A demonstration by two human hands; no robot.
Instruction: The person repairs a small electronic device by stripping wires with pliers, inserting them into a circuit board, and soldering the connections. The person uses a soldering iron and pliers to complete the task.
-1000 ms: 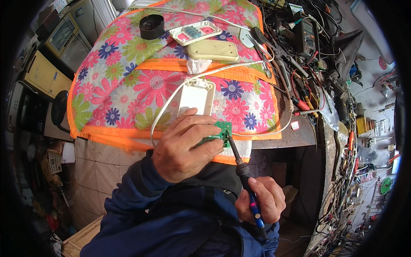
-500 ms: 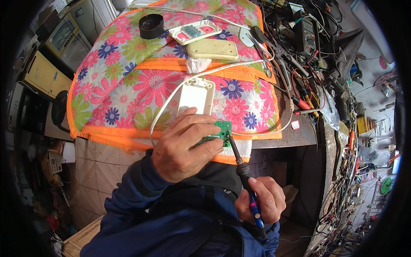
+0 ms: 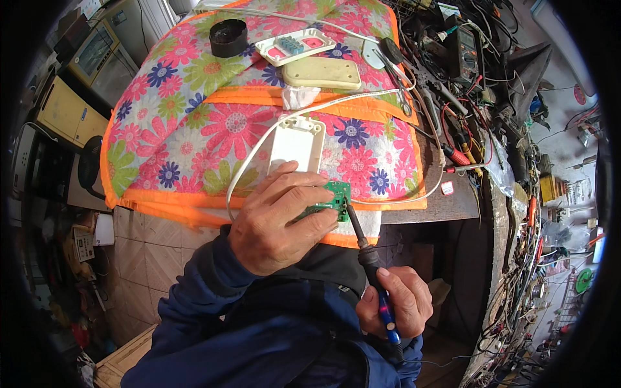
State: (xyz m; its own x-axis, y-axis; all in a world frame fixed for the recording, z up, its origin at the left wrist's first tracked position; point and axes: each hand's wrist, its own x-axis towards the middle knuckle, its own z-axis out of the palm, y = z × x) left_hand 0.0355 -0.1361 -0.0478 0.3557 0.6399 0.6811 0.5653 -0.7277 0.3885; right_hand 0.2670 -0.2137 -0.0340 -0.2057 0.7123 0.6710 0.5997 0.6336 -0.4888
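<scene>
My left hand (image 3: 272, 220) is closed over a green circuit board (image 3: 339, 191), and its fingers cover most of the board. Beneath and beyond that hand lies an open white plastic housing (image 3: 294, 145). A soldering iron (image 3: 370, 258) with a dark blue handle is gripped in my right hand (image 3: 402, 302). The iron points up and slightly left, its tip at the right part of the board; whether it touches cannot be made out. A white cable (image 3: 259, 143) loops past the housing.
A flowered cloth (image 3: 213, 155) with orange edging covers the table. Farther back are a round black container (image 3: 228, 39), a white tray-like shell (image 3: 278, 55) and a cream cover (image 3: 321, 74). On the right are a multimeter (image 3: 467, 55), tangled wires and a red-handled tool (image 3: 459, 157).
Hardly anything differs. My right hand and the soldering iron have shifted very slightly to the right; my left hand keeps its place on the circuit board.
</scene>
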